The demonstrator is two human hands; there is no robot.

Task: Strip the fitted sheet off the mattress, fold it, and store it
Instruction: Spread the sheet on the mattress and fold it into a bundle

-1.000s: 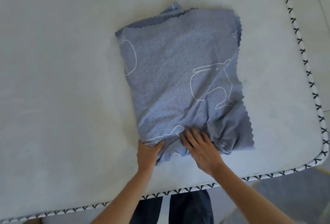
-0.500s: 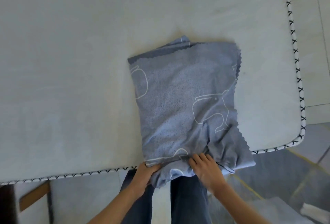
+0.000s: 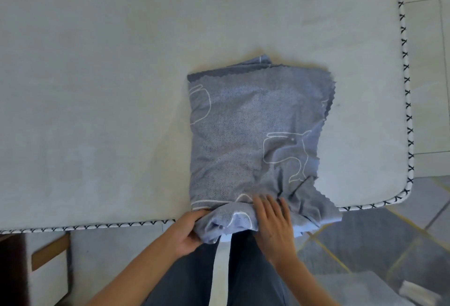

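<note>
Two hands on folded sheet (image 3: 243, 135): left hand (image 3: 187, 235) gripping its edge, fingertips hidden underneath; right hand (image 3: 275, 223) flat, fingers together.

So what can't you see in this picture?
Head view:
- Fingertips of the left hand: tucked under the near edge of the sheet.
- The sheet's inner layers: under its top fold.
- Far side of the mattress: cut off by the top edge.
- The pale thing, bottom right: too blurred to name.

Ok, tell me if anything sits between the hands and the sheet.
Nothing visible does. The left hand grips the near edge of the folded sheet, which overhangs the mattress; the right hand lies flat on top.
</note>
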